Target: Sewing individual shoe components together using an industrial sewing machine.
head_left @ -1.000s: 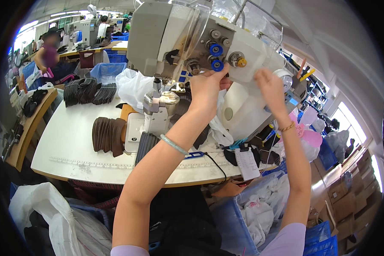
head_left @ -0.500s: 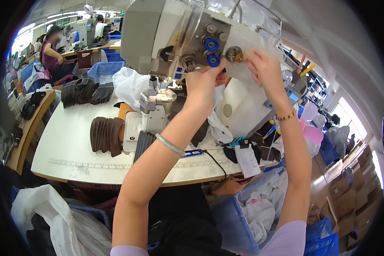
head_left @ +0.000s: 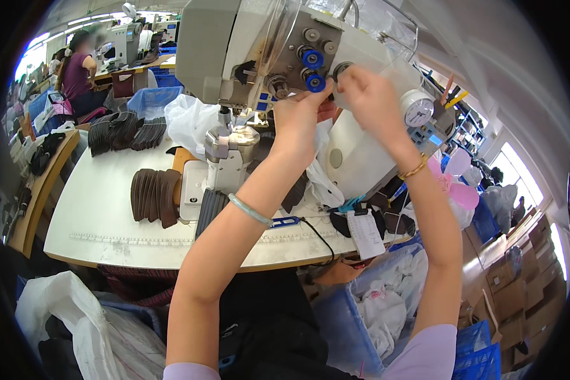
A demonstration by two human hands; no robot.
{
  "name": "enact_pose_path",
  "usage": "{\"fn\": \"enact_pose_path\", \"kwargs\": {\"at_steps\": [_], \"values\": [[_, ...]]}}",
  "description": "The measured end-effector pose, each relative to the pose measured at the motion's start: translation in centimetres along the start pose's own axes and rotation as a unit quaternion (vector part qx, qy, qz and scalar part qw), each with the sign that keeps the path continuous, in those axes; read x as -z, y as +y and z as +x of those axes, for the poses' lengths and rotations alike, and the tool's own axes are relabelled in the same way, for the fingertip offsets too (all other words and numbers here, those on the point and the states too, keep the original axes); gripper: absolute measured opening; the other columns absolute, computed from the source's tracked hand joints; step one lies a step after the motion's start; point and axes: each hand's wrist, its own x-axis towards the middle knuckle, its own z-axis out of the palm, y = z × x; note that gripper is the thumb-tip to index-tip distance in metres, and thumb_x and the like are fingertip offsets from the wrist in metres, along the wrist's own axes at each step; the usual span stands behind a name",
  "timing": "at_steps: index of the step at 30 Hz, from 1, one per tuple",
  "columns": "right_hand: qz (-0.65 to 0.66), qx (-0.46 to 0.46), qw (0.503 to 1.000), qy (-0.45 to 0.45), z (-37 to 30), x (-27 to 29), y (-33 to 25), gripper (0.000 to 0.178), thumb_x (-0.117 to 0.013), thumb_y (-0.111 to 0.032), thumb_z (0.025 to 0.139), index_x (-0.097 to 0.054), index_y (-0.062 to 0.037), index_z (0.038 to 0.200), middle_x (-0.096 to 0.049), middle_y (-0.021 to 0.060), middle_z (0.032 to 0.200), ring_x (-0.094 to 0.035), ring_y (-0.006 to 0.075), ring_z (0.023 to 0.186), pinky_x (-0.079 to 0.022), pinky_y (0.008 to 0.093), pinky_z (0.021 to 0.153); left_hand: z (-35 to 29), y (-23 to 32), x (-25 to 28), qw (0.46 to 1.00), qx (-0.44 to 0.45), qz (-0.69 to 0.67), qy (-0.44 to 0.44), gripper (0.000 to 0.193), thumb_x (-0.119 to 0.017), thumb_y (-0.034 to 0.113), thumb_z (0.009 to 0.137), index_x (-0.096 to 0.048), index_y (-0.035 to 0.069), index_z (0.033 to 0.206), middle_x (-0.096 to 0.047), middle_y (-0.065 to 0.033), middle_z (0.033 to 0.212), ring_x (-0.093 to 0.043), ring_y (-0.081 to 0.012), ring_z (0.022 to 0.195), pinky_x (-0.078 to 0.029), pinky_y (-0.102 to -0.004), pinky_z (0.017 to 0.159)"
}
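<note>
Both my hands are raised to the front of a white sewing machine [head_left: 373, 47]. My left hand [head_left: 297, 123] is closed, thumb and forefinger pinched together just beside the lower of two blue tension knobs [head_left: 314, 82]; whatever lies in the pinch is too small to make out. My right hand [head_left: 375, 104], blurred by motion, has its fingers bent together in front of a round metal disc [head_left: 342, 67] and partly covers it. Below, the metal post [head_left: 225, 149] of the machine rises from the white table, with brown cut pieces [head_left: 155, 196] stacked beside it.
More dark piece bundles [head_left: 123, 132] and a white plastic bag [head_left: 190, 123] lie at the table's back. A blue thread snipper [head_left: 285, 221] and a paper slip [head_left: 365, 234] rest near the front edge. A blue bin [head_left: 335, 316] stands below. Another person [head_left: 78, 79] sits far left.
My right hand has moved left and in toward the machine, now covering the amber part that showed on the disc. A round dial now shows to its right. My left hand stays by the knobs.
</note>
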Motion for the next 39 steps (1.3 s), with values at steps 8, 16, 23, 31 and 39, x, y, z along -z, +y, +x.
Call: {"fn": "enact_pose_path", "kwargs": {"at_steps": [8,16,23,31,39], "values": [[0.245,-0.249,0.934,-0.078,0.4,4.0,3.8,0.021,-0.053,-0.017,0.091,-0.061,0.0014,0.085,-0.06,0.0145,0.064,-0.056,0.0264,0.05,-0.041,0.0353,0.047,0.0,-0.4,-0.7,1.0,0.016,0.012,-0.009,0.026,-0.075,0.017,0.084,-0.064,-0.003,0.095,-0.063,-0.007,0.088,-0.062,-0.0159,0.081,-0.051,-0.0284,0.075],[-0.079,0.121,0.982,0.123,-2.4,0.3,5.2,0.019,-0.053,-0.015,0.09,-0.063,-0.0018,0.08,-0.054,0.0015,0.058,-0.049,0.0068,0.042,-0.032,0.0229,0.039,0.1,-0.7,-0.8,1.0,0.004,0.007,-0.01,0.028,-0.076,0.019,0.084,-0.063,-0.003,0.095,-0.063,-0.0075,0.092,-0.061,-0.0165,0.08,-0.052,-0.0286,0.076],[0.189,-0.159,0.969,-0.026,-0.7,0.4,0.5,0.021,-0.055,-0.02,0.092,-0.061,-0.004,0.08,-0.046,-0.0033,0.053,-0.044,0.0071,0.04,-0.029,0.0235,0.039,-0.3,0.1,0.0,1.0,-0.004,-0.002,-0.002,0.026,-0.075,0.019,0.085,-0.063,-0.002,0.094,-0.063,-0.0069,0.089,-0.062,-0.016,0.08,-0.052,-0.0282,0.075],[0.18,-0.201,0.961,-0.062,0.6,4.1,3.0,0.022,-0.05,-0.018,0.09,-0.06,-0.002,0.079,-0.062,0.0217,0.069,-0.061,0.0399,0.061,-0.047,0.0421,0.054,-0.1,-0.6,-1.0,1.0,0.013,0.014,-0.006,0.029,-0.076,0.021,0.084,-0.064,-0.003,0.095,-0.063,-0.0079,0.091,-0.062,-0.016,0.082,-0.05,-0.0268,0.074],[-0.26,0.129,0.954,0.076,-3.2,1.3,3.7,0.015,-0.055,-0.015,0.09,-0.06,-0.0073,0.101,-0.065,0.0084,0.081,-0.064,0.026,0.068,-0.05,0.0358,0.058,-0.3,-0.1,-0.5,1.0,-0.004,-0.004,0.002,0.029,-0.077,0.021,0.084,-0.066,-0.003,0.096,-0.064,-0.0058,0.088,-0.062,-0.0147,0.079,-0.05,-0.0266,0.073]]}}
